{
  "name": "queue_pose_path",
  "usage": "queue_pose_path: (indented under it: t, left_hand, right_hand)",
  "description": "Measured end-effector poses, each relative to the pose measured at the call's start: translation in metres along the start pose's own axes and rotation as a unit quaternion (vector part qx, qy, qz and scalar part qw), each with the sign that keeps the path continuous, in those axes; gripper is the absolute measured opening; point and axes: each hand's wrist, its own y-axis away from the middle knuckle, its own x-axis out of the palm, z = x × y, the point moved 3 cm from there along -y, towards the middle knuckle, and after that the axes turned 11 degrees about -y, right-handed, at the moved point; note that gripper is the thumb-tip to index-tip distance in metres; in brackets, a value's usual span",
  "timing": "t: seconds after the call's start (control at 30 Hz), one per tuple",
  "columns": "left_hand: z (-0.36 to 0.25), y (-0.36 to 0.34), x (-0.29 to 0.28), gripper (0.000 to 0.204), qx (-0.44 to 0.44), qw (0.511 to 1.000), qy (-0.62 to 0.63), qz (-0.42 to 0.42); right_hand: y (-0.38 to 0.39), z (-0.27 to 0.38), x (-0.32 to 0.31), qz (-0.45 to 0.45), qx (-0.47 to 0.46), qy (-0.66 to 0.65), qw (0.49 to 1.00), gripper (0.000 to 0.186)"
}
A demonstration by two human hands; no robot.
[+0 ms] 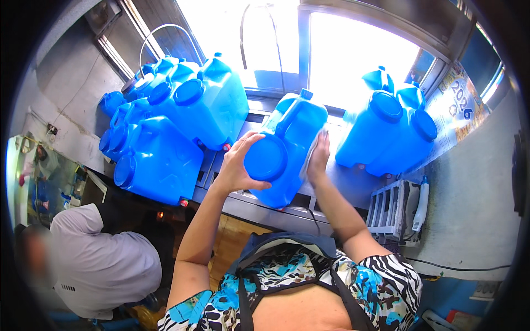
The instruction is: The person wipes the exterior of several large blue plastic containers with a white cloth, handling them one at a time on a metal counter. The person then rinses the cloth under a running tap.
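A blue plastic water container (302, 118) with a moulded handle stands on the metal counter in front of me. My left hand (236, 164) is curved round its large round blue cap (266, 157), thumb at the lower rim and fingers over the top. Against the container's right side, my right hand (318, 157) presses what looks like a thin white cloth (312, 146), its fingers nearly straight. The cloth is mostly hidden between palm and container.
Several more blue containers (160, 154) crowd the counter's left, and others (371, 129) stand at its right. Bright windows (359, 60) lie behind. A person in a pale shirt (110, 259) is bent low at the left. A grey slatted rack (386, 209) is by the right wall.
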Motion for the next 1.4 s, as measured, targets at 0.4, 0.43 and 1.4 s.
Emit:
queue_pose_path:
  t: [0.4,0.43,1.4]
  left_hand:
    - [-0.032,-0.057,0.075,0.12,-0.122,0.986,-0.092,-0.066]
    - [-0.036,-0.061,0.084,0.121,-0.149,0.983,-0.089,-0.059]
    - [0.002,-0.042,0.186,0.057,-0.198,0.896,0.204,-0.341]
  right_hand:
    - [0.058,-0.091,-0.075,0.108,0.344,-0.396,0.844,0.056]
    - [0.058,-0.083,-0.068,0.098,0.319,-0.4,0.853,0.056]
    - [-0.061,0.102,0.099,0.247,-0.112,0.703,0.657,0.06]
